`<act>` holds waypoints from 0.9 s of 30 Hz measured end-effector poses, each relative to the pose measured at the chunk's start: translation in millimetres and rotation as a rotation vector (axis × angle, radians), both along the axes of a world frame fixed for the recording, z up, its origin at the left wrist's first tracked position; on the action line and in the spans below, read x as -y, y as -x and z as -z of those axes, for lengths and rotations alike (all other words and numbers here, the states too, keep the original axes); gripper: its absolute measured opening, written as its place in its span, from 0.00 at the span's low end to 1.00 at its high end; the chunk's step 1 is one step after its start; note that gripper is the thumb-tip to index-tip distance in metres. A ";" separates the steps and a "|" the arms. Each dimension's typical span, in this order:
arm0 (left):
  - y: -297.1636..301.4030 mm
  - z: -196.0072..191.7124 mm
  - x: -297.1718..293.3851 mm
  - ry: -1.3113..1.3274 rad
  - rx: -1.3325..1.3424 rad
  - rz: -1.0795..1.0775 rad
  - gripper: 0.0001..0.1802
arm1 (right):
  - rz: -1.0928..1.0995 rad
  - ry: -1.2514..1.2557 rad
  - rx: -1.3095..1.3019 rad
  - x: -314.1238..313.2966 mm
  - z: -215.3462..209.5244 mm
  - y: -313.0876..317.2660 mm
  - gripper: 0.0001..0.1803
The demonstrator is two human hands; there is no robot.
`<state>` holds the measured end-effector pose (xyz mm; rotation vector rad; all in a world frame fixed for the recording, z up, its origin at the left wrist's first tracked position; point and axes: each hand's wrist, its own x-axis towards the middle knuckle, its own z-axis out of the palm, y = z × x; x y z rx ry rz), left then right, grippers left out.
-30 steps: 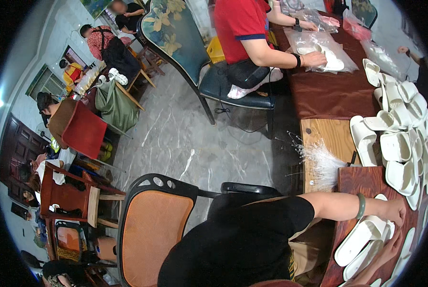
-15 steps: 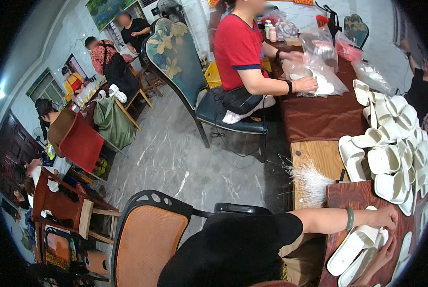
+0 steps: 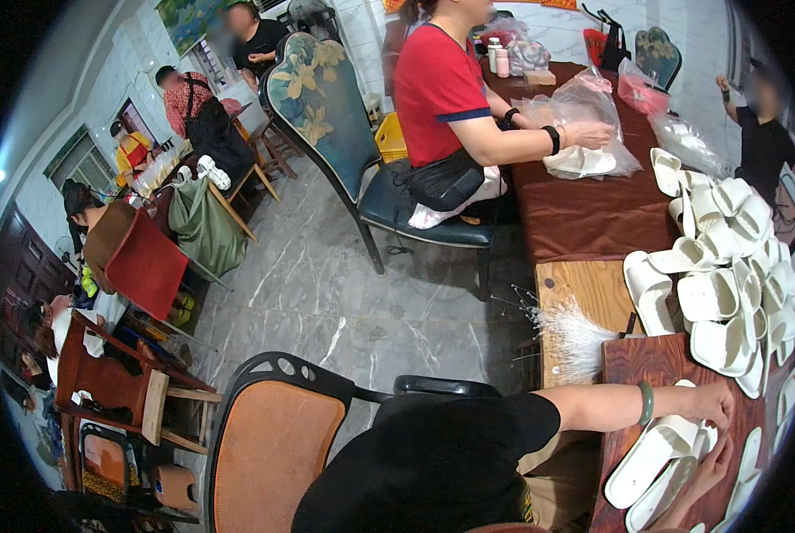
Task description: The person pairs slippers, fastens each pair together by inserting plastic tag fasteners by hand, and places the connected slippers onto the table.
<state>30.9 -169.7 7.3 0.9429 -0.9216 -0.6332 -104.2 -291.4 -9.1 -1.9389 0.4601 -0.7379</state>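
Note:
My left hand (image 3: 710,404), with a green bangle at the wrist, reaches to the right onto a dark wooden table (image 3: 655,364). It rests on the end of a pair of white slippers (image 3: 651,457) lying side by side. My right hand (image 3: 713,466) comes up from the lower edge and grips the same slippers from the far side, partly hidden by them. My black-sleeved shoulder fills the lower middle.
A heap of white slippers (image 3: 726,284) covers the table beyond my hands, beside a bundle of white plastic ties (image 3: 575,342). A person in red (image 3: 442,89) sits bagging slippers. An orange mesh chair (image 3: 273,444) stands behind me. More people and chairs are at the left.
The view has shifted, so the room and the person in red sit lower and larger. Both hands stay on the white slippers at the lower right.

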 end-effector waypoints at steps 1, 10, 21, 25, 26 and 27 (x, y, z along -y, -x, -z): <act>-0.5 -0.2 -0.9 -0.015 0.010 0.003 0.05 | 0.000 0.001 0.000 -6.3 -4.5 0.9 0.16; 1.8 1.4 0.7 -0.006 0.047 -0.031 0.04 | 0.052 0.029 0.056 -8.0 -0.7 0.5 0.16; -2.4 6.0 7.7 -0.017 0.151 -0.059 0.05 | 0.041 0.028 0.095 -12.3 -2.9 0.6 0.16; -15.2 6.1 16.6 0.038 0.063 -0.108 0.07 | 0.054 0.075 0.070 -21.3 -8.9 -1.6 0.19; -21.0 6.4 16.4 0.037 -0.029 -0.130 0.08 | 0.123 0.056 -0.014 -22.6 -10.6 -1.5 0.19; -20.7 0.7 19.2 0.068 -0.076 -0.176 0.07 | 0.137 0.021 -0.041 -14.0 -12.8 3.4 0.21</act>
